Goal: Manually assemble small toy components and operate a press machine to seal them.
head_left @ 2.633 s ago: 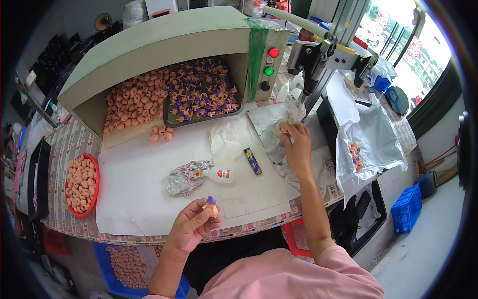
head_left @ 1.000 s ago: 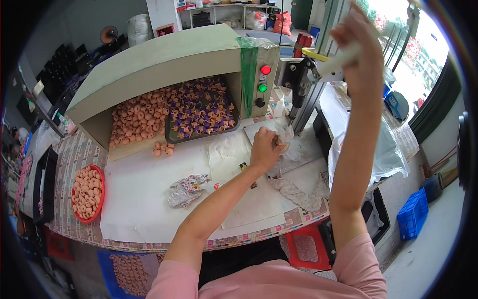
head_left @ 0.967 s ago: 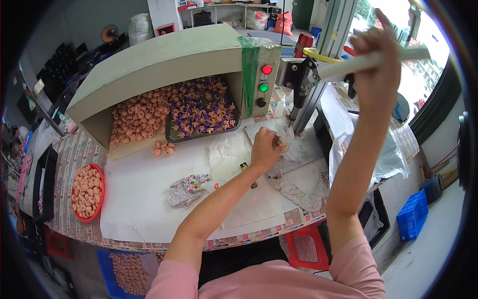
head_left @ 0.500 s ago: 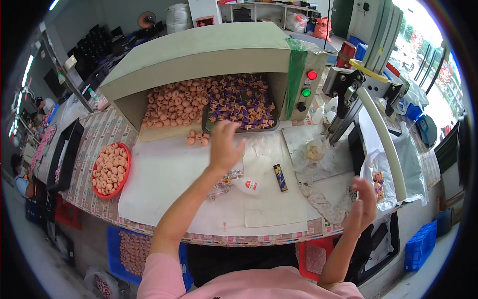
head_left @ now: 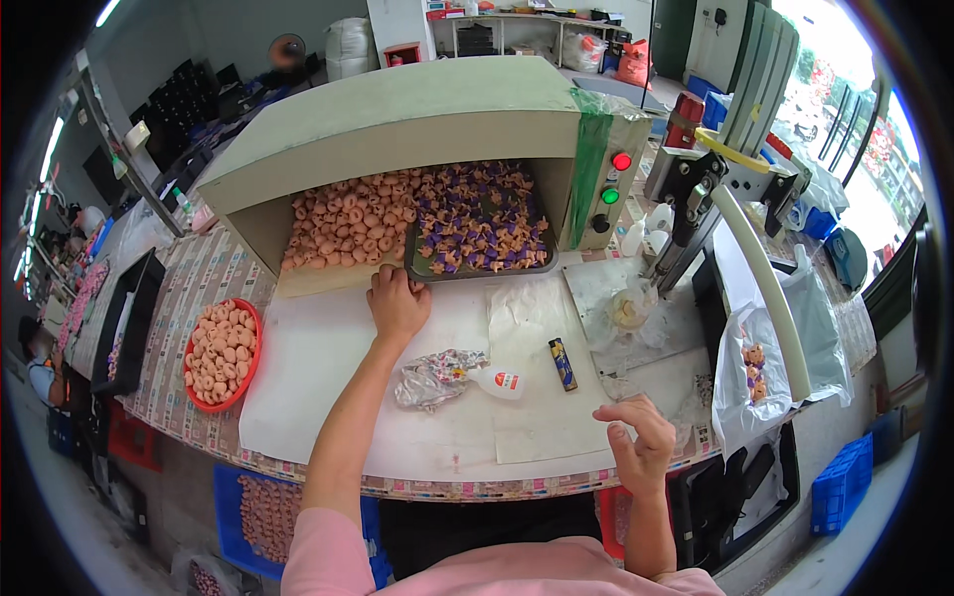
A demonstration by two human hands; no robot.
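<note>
My left hand (head_left: 399, 308) is curled down over the white sheet just in front of the box-shaped machine (head_left: 397, 129). Its fingers close round small peach-coloured round pieces; one edge shows by the fingertips, the rest is hidden under the hand. Behind it lies a heap of the same round pieces (head_left: 348, 214), with holes in them. Beside the heap, inside the opening, a dark tray (head_left: 497, 270) holds many small purple-and-tan figures (head_left: 477, 214). My right hand (head_left: 641, 442) hovers over the table's front edge, fingers bent, thumb apart, holding nothing.
A red basket (head_left: 254, 368) of round pieces stands at left. A crumpled foil bag (head_left: 432, 377), white bottle (head_left: 499, 381) and dark blue tube (head_left: 562, 365) lie mid-table. A lever press (head_left: 686, 199) stands at right, beside a plastic-lined container (head_left: 735, 387) with figures.
My left hand has come down and leftward from above the tray's front onto the loose round pieces. My right hand has moved left and lower, away from the plastic-lined container.
</note>
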